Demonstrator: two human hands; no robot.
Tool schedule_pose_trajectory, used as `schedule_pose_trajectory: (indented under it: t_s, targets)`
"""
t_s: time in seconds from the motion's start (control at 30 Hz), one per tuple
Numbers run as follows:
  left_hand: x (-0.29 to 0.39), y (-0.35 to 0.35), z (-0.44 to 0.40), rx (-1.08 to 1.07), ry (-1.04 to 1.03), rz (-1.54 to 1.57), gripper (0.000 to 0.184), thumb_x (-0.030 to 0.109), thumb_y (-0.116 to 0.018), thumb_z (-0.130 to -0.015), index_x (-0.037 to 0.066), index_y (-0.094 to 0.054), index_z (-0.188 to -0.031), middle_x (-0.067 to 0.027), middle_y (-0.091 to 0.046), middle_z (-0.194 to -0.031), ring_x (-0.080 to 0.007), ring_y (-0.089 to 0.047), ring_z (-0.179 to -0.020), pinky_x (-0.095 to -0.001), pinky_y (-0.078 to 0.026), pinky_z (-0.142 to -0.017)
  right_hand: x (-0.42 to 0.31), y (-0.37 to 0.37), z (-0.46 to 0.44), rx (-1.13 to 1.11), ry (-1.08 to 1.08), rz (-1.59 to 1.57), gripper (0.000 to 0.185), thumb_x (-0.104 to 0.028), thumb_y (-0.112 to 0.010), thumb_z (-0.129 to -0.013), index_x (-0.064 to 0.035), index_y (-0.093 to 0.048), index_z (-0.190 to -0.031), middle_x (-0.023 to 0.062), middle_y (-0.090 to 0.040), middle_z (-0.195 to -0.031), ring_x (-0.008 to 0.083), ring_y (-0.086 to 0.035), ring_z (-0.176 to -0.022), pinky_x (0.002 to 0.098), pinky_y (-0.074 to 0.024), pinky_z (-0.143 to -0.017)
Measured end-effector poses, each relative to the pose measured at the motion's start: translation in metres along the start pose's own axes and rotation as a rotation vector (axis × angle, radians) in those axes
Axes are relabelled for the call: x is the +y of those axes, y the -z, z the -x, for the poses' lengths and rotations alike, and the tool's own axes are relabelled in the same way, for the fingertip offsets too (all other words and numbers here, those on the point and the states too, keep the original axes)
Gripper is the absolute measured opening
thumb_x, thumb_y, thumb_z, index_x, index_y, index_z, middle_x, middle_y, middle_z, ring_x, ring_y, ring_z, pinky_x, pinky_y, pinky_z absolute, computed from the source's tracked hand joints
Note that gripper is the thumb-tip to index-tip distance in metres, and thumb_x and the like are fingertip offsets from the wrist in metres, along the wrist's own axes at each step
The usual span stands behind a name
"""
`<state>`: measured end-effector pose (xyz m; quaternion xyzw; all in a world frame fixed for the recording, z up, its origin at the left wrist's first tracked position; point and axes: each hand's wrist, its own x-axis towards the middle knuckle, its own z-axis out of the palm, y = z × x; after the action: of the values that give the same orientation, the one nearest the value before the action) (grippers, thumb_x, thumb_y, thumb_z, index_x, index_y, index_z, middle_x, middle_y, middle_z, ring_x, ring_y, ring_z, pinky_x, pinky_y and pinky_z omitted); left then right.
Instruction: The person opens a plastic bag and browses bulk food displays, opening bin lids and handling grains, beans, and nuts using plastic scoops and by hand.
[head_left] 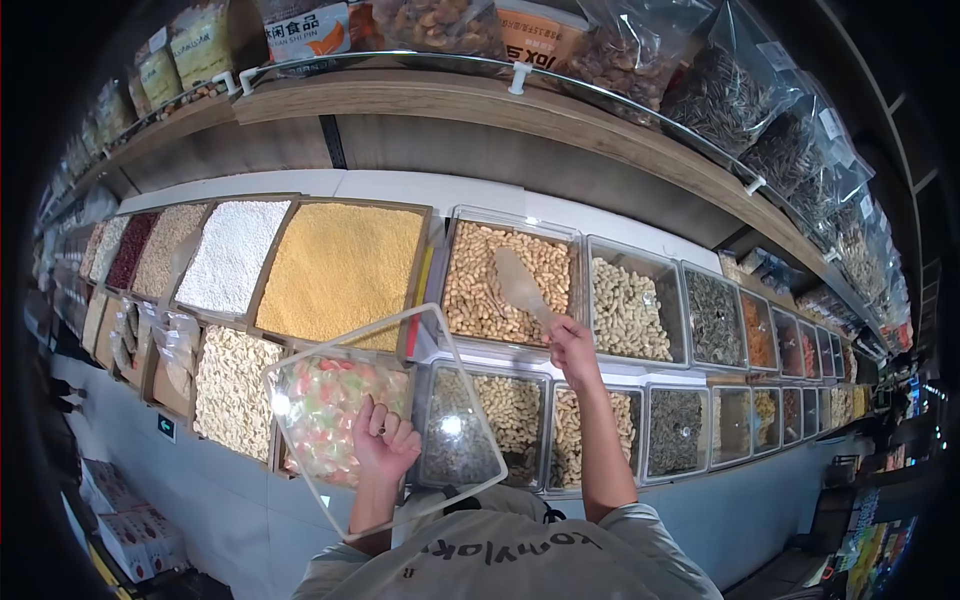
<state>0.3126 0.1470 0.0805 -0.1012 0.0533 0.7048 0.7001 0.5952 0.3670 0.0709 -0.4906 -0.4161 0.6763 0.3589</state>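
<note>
My right hand is closed around the handle of a pale, translucent scoop. The scoop's blade lies over the reddish-brown shelled peanuts in an uncovered clear bin. My left hand has its fingers curled in, at the middle of a clear, pale-rimmed lid. That lid is tilted above the front row, overlapping a box of wrapped candies and a covered bin. How the fingers grip the lid is hard to see through the plastic.
Bins of unshelled peanuts and dark seeds continue rightward. Yellow grain, white grain and pale flakes fill wooden boxes at left. A wooden shelf with bagged goods overhangs the back.
</note>
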Motion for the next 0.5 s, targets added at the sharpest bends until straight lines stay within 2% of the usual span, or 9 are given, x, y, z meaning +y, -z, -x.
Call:
schedule_pose_trajectory:
  t_s: [0.07, 0.1, 0.13, 0.2, 0.23, 0.33, 0.37, 0.4, 0.5]
  targets:
    - [0.001, 0.001, 0.002, 0.017, -0.006, -0.025, 0.056, 0.041, -0.032, -0.105, 0.017, -0.031, -0.055, 0.0000, -0.020, -0.047, -0.0148, -0.020, -0.043, -0.0307, -0.021, -0.044, 0.002, -0.006, -0.014, 0.121, 0.146, -0.150, 0.023, -0.013, -0.054, -0.099, -0.0029, -0.064, -0.116, 0.0001, -0.057, -0.074, 0.0026, -0.037, -0.045, 0.0219, -0.0291, -0.038]
    - [0.002, 0.004, 0.002, 0.049, -0.035, -0.075, 0.056, 0.042, -0.032, -0.105, 0.017, -0.032, -0.055, 0.0006, -0.020, -0.047, -0.0140, -0.019, -0.042, -0.0303, -0.020, -0.043, 0.004, -0.007, -0.022, 0.266, 0.175, 0.144, 0.024, -0.015, -0.055, -0.097, -0.0029, -0.063, -0.116, 0.0067, -0.065, -0.076, 0.0145, -0.053, -0.049, 0.0306, -0.0422, -0.045]
    - [0.003, 0.005, 0.003, 0.082, -0.064, -0.127, 0.056, 0.042, -0.033, -0.105, 0.017, -0.032, -0.055, 0.0012, -0.020, -0.047, -0.0133, -0.018, -0.041, -0.0300, -0.018, -0.041, 0.009, -0.009, -0.027, 0.267, 0.180, 0.137, 0.024, -0.015, -0.055, -0.097, -0.0029, -0.063, -0.116, 0.0067, -0.065, -0.076, 0.0145, -0.053, -0.049, 0.0306, -0.0422, -0.045]
    - [0.003, 0.005, 0.005, 0.083, -0.076, -0.127, 0.056, 0.042, -0.032, -0.105, 0.017, -0.031, -0.055, 0.0012, -0.020, -0.047, -0.0133, -0.018, -0.041, -0.0298, -0.018, -0.041, 0.017, -0.015, -0.034, 0.450, 0.439, 0.897, 0.027, -0.016, -0.056, -0.095, -0.0036, -0.062, -0.118, 0.0171, -0.070, -0.084, 0.0331, -0.067, -0.069, 0.0413, -0.0516, -0.064]
    - [0.003, 0.004, 0.005, 0.088, -0.089, -0.120, 0.056, 0.042, -0.032, -0.105, 0.017, -0.030, -0.055, 0.0012, -0.020, -0.047, -0.0132, -0.018, -0.041, -0.0296, -0.018, -0.041, 0.005, -0.030, -0.020, 0.375, 0.359, 0.740, 0.030, -0.016, -0.057, -0.093, -0.0053, -0.061, -0.121, 0.0251, -0.068, -0.090, 0.0426, -0.067, -0.087, 0.0468, -0.0511, -0.078]
    - [0.004, 0.003, 0.004, 0.083, -0.106, -0.108, 0.056, 0.042, -0.032, -0.105, 0.017, -0.030, -0.055, 0.0015, -0.019, -0.047, -0.0129, -0.018, -0.041, -0.0292, -0.019, -0.042, 0.016, -0.048, -0.009, 0.220, 0.410, 0.709, 0.032, -0.016, -0.057, -0.093, -0.0048, -0.061, -0.123, 0.0252, -0.067, -0.084, 0.0391, -0.068, -0.083, 0.0459, -0.0512, -0.074]
    - [0.004, 0.002, 0.003, 0.084, -0.105, -0.109, 0.056, 0.042, -0.032, -0.105, 0.017, -0.030, -0.055, 0.0015, -0.019, -0.047, -0.0129, -0.018, -0.041, -0.0292, -0.019, -0.042, 0.043, -0.041, -0.025, 0.193, 0.514, 0.663, 0.034, -0.015, -0.058, -0.093, -0.0032, -0.060, -0.125, 0.0244, -0.067, -0.082, 0.0371, -0.068, -0.078, 0.0440, -0.0508, -0.071]
    - [0.005, 0.000, 0.002, 0.083, -0.112, -0.111, 0.056, 0.041, -0.032, -0.105, 0.017, -0.030, -0.055, 0.0014, -0.019, -0.047, -0.0129, -0.018, -0.041, -0.0292, -0.019, -0.042, 0.040, -0.040, -0.024, 0.192, 0.511, 0.662, 0.034, -0.015, -0.058, -0.093, -0.0032, -0.060, -0.125, 0.0244, -0.067, -0.082, 0.0371, -0.068, -0.078, 0.0440, -0.0508, -0.071]
    - [0.009, 0.001, 0.003, 0.082, -0.124, -0.118, 0.056, 0.041, -0.032, -0.106, 0.017, -0.030, -0.056, 0.0013, -0.019, -0.048, -0.0127, -0.018, -0.041, -0.0292, -0.019, -0.042, 0.005, -0.038, -0.006, 0.378, 0.399, 0.687, 0.034, -0.012, -0.058, -0.093, 0.0008, -0.059, -0.125, 0.0229, -0.066, -0.079, 0.0350, -0.065, -0.070, 0.0418, -0.0498, -0.068]
